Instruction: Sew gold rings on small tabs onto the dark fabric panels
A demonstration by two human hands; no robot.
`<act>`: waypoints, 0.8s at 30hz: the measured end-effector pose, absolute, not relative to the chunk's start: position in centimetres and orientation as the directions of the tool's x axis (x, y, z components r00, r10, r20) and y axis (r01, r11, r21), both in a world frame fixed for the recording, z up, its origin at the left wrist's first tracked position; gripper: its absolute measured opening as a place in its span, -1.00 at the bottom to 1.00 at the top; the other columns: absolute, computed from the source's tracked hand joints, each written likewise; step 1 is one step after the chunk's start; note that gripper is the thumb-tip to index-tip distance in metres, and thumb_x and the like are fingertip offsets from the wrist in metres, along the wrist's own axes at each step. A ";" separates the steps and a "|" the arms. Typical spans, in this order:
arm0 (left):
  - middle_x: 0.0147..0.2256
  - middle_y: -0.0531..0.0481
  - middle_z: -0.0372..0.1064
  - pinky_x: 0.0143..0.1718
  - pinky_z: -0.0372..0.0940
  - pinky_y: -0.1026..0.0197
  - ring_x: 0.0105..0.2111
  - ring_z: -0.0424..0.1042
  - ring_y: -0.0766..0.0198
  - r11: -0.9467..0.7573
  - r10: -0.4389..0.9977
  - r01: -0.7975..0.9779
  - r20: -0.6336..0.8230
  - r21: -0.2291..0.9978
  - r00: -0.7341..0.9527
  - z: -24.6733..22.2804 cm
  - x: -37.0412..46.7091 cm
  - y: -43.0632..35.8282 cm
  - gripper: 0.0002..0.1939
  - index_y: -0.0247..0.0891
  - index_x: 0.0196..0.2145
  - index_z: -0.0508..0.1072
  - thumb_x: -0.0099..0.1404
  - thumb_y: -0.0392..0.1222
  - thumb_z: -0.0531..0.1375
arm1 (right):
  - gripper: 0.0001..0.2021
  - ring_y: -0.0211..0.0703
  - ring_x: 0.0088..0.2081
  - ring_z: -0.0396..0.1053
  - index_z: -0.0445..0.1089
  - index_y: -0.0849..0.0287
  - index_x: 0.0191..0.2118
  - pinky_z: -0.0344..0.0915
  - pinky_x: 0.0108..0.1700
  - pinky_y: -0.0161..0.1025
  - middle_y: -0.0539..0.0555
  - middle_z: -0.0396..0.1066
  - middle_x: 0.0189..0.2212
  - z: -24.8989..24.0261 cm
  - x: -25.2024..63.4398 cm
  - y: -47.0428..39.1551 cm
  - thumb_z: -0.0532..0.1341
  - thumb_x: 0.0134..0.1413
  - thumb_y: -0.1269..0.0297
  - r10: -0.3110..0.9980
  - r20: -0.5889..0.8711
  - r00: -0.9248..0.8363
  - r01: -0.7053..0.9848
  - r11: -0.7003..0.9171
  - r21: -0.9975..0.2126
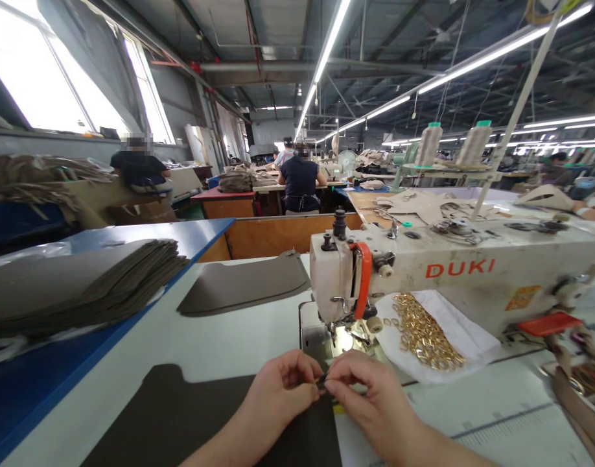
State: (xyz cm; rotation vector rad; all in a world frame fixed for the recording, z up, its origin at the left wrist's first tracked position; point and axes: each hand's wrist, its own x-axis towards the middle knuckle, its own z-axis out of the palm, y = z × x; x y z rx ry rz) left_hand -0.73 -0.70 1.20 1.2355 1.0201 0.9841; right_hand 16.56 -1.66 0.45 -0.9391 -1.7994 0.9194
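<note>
Two hands meet fingertip to fingertip, the left hand (282, 392) and the right hand (370, 389) both pinching a small dark piece (322, 379) between thumbs and forefingers. It sits right in the gap where the fingertips come together, just in front of the sewing machine (453, 259); the fingers cover too much to tell which way its long axis points. Below lies a smooth, matte dark panel (205, 402), flat, with a raised, rounded tab at its far left corner, partly beneath the left forearm. Shiny gold-coloured rings (426, 334) are heaped on a creased white sheet (465, 321) beyond the right hand.
</note>
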 end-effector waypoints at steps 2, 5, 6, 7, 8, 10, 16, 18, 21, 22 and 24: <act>-0.49 0.07 0.36 -0.45 0.18 0.29 -0.54 0.29 0.38 0.100 0.966 -0.078 -0.078 0.992 0.246 1.3 -0.7 -0.7 -0.84 -0.27 -0.67 0.27 -0.20 -0.33 0.24 | -0.87 -0.28 -0.48 0.25 0.35 0.17 -0.48 0.17 -0.42 -0.35 -0.02 0.32 -0.53 0.2 16.4 -1.7 0.17 0.06 0.34 0.909 0.302 -0.287 0.217 0.369 -0.904; -0.50 0.09 0.37 -0.46 0.21 0.29 -0.56 0.30 0.40 0.148 0.965 -0.110 -0.119 0.983 0.233 1.3 -0.7 -0.7 -0.81 -0.28 -0.67 0.28 -0.21 -0.32 0.28 | -0.87 -0.29 -0.53 0.21 0.32 0.19 -0.52 0.14 -0.47 -0.35 -0.04 0.29 -0.58 -0.3 16.0 -1.7 0.18 0.01 0.34 0.942 0.237 -0.237 0.174 0.281 -0.944; -0.50 0.09 0.38 -0.45 0.22 0.29 -0.56 0.32 0.39 0.162 0.963 -0.118 -0.131 0.980 0.233 1.4 -0.7 -0.7 -0.80 -0.28 -0.67 0.29 -0.22 -0.33 0.30 | -0.87 -0.30 -0.54 0.20 0.31 0.19 -0.52 0.14 -0.47 -0.35 -0.05 0.28 -0.59 -0.5 15.9 -1.7 0.18 0.00 0.34 0.947 0.227 -0.226 0.157 0.265 -0.951; -0.50 0.09 0.39 -0.43 0.24 0.29 -0.54 0.34 0.38 0.172 0.962 -0.122 -0.140 0.977 0.235 1.4 -0.6 -0.8 -0.79 -0.28 -0.65 0.31 -0.22 -0.32 0.32 | -0.87 -0.30 -0.54 0.19 0.30 0.19 -0.53 0.14 -0.47 -0.35 -0.05 0.27 -0.60 -0.7 15.8 -1.6 0.18 -0.01 0.34 0.950 0.220 -0.221 0.144 0.255 -0.956; -0.51 0.09 0.40 -0.41 0.25 0.29 -0.53 0.35 0.37 0.175 0.962 -0.122 -0.143 0.977 0.234 1.5 -0.6 -0.8 -0.78 -0.28 -0.62 0.33 -0.21 -0.31 0.34 | -0.88 -0.30 -0.54 0.19 0.30 0.19 -0.53 0.15 -0.47 -0.34 -0.05 0.28 -0.60 -0.9 15.8 -1.6 0.18 -0.02 0.35 0.951 0.218 -0.217 0.135 0.250 -0.959; -0.53 0.09 0.40 -0.40 0.25 0.30 -0.51 0.37 0.35 0.158 0.964 -0.097 -0.132 0.983 0.229 1.6 -0.6 -0.9 -0.78 -0.28 -0.56 0.36 -0.18 -0.29 0.35 | -0.88 -0.29 -0.53 0.22 0.31 0.19 -0.52 0.16 -0.46 -0.34 -0.04 0.31 -0.58 -1.1 15.8 -1.5 0.19 -0.02 0.36 0.949 0.229 -0.218 0.132 0.261 -0.956; -0.52 0.10 0.38 -0.40 0.30 0.30 -0.49 0.40 0.33 -0.005 0.987 0.016 0.002 1.000 0.158 1.1 -0.7 -1.5 -0.85 -0.26 -0.50 0.35 -0.05 -0.32 0.28 | -0.94 -0.27 -0.48 0.34 0.36 0.18 -0.45 0.24 -0.39 -0.34 -0.02 0.41 -0.53 -0.8 15.8 -1.5 0.23 0.00 0.36 0.942 0.206 -0.266 -0.004 0.213 -0.977; -0.47 0.09 0.39 -0.37 0.33 0.28 -0.46 0.41 0.32 -0.063 0.988 0.063 0.054 0.996 0.146 1.0 -0.8 -1.8 -0.88 -0.25 -0.48 0.35 0.00 -0.31 0.25 | -0.95 -0.26 -0.43 0.39 0.37 0.17 -0.37 0.27 -0.34 -0.34 -0.03 0.45 -0.48 -0.7 15.8 -1.5 0.25 -0.02 0.37 0.939 0.180 -0.292 -0.116 0.152 -0.981; -0.44 0.07 0.40 -0.35 0.34 0.27 -0.44 0.42 0.30 -0.116 0.986 0.126 0.099 0.985 0.136 1.2 -0.7 -2.1 -0.91 -0.24 -0.48 0.34 0.04 -0.30 0.22 | -0.90 -0.25 -0.41 0.42 0.39 0.16 -0.33 0.29 -0.32 -0.34 -0.03 0.47 -0.46 -1.0 15.9 -1.5 0.27 -0.04 0.38 0.939 0.155 -0.307 -0.173 0.105 -0.979; -0.45 0.06 0.40 -0.35 0.34 0.28 -0.44 0.43 0.29 -0.126 0.985 0.141 0.108 0.982 0.132 1.3 -0.7 -2.2 -0.92 -0.24 -0.49 0.33 0.04 -0.30 0.22 | -0.92 -0.25 -0.42 0.41 0.40 0.17 -0.34 0.29 -0.33 -0.34 -0.02 0.46 -0.48 -1.1 16.0 -1.4 0.27 -0.03 0.37 0.941 0.151 -0.302 -0.149 0.109 -0.983; -0.45 0.06 0.40 -0.37 0.34 0.29 -0.44 0.43 0.29 -0.136 0.985 0.157 0.116 0.978 0.128 1.5 -0.6 -2.3 -0.91 -0.23 -0.51 0.33 0.04 -0.30 0.22 | -0.96 -0.26 -0.46 0.39 0.42 0.18 -0.37 0.28 -0.37 -0.34 -0.02 0.45 -0.52 -1.1 16.2 -1.5 0.25 -0.01 0.37 0.944 0.152 -0.294 -0.080 0.134 -0.988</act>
